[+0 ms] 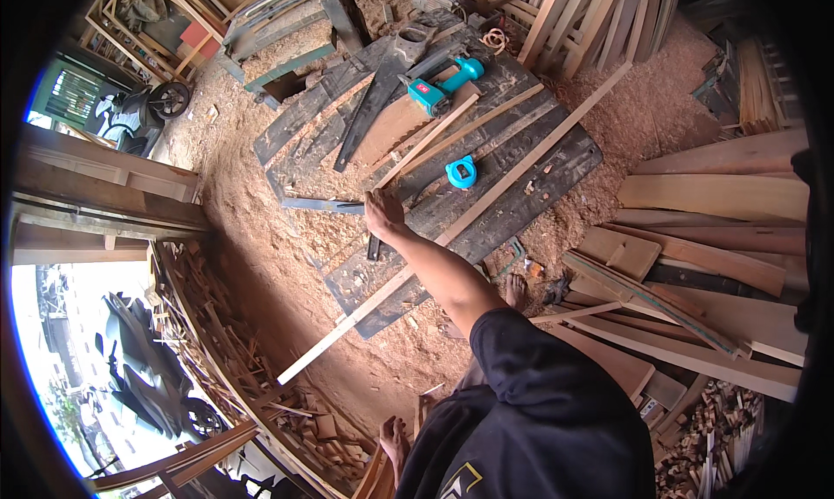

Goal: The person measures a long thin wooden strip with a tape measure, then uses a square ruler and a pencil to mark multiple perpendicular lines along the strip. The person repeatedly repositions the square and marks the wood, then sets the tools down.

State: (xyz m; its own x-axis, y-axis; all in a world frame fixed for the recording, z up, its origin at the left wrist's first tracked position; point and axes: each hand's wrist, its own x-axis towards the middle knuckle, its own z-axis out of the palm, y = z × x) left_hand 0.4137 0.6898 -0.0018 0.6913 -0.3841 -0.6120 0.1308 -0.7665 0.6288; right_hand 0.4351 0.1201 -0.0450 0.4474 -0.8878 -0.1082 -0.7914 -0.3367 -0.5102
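My right hand [383,212], with its arm reaching in from the lower right, is closed at the near end of a thin wooden strip [427,140]. It grips what looks like a try square; the grey blade [326,205] points left and a dark leg shows below the fist. The fingers hide the square's corner. Low in the picture, beside my dark shirt, my left hand [393,438] hangs with its fingers somewhat apart. A blue tape measure [461,171] lies right of the right hand. Farther off are a teal cordless power tool [444,87] and a dark handsaw [368,108].
Everything rests on a dark, worn plank worktop [569,158]. A long batten [495,202] crosses it diagonally and overhangs both edges. Sawdust [234,195] covers the floor. Stacked boards [712,197] stand at right, offcuts [208,325] at left. A foot [517,290] shows near the worktop.
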